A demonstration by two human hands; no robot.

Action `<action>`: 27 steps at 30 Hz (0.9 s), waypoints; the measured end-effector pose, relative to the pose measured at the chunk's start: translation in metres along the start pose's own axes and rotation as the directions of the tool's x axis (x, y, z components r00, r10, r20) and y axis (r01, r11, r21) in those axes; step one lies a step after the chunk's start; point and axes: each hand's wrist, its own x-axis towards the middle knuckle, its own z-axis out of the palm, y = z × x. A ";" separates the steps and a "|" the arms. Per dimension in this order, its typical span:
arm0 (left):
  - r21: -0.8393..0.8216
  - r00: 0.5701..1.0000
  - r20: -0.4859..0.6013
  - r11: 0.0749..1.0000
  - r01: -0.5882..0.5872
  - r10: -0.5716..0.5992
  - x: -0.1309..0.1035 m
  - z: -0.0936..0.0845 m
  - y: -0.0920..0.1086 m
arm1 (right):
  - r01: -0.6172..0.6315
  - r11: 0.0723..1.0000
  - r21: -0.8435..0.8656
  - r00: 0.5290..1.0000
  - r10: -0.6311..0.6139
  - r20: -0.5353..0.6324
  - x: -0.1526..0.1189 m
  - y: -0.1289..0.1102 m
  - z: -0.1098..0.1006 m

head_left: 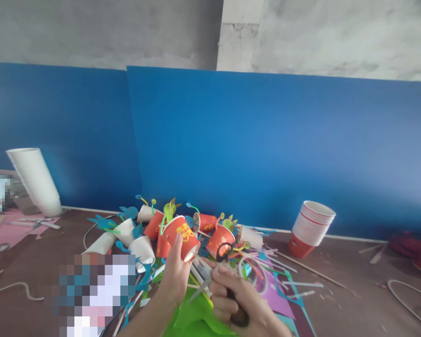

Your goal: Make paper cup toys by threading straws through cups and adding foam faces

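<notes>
A red paper cup (185, 236) with yellow characters is tilted in my left hand (175, 276), the thumb pressed against its side. My right hand (231, 295) is wrapped round a pair of scissors (205, 283) with dark handles; the blades point down to the left, just below the cup. Beneath both hands lies bright green paper (199, 313). Behind the held cup are more red cups (221, 238) and white cups (142, 250), several with blue or green paper shapes and straws attached.
A leaning stack of white cups (37, 182) stands at the left. To the right is a stack of white and red cups (312, 227). Straws, purple paper (277, 297) and a thin stick (310, 269) lie right of my hands. A blue panel (266, 150) rises behind.
</notes>
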 end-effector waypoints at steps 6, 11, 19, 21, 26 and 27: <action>0.094 0.994 -0.032 0.991 -0.100 0.103 0.007 -0.010 -0.003 | 0.235 0.482 -0.844 0.924 -0.380 0.040 0.001 0.008 -0.007; 0.156 0.994 0.043 0.982 -0.104 0.098 0.008 -0.010 -0.007 | 0.191 0.082 -0.978 0.898 -0.416 0.140 -0.003 0.008 -0.007; 0.107 0.993 0.064 0.988 -0.107 0.100 0.006 -0.007 -0.010 | -0.062 0.988 0.138 0.997 0.056 0.047 0.005 -0.001 -0.006; 0.114 0.994 0.053 0.988 -0.100 0.094 0.004 -0.007 -0.005 | -0.004 0.997 -0.082 1.000 0.004 0.000 0.006 0.003 -0.009; 0.152 0.994 0.044 0.983 -0.101 0.096 -0.005 -0.004 0.007 | 0.163 0.204 -0.965 0.906 -0.418 0.065 0.003 0.014 -0.014; 0.143 0.995 0.048 0.985 -0.097 0.091 -0.006 -0.002 0.008 | 0.156 0.069 -0.985 0.889 -0.445 0.110 0.001 0.014 -0.013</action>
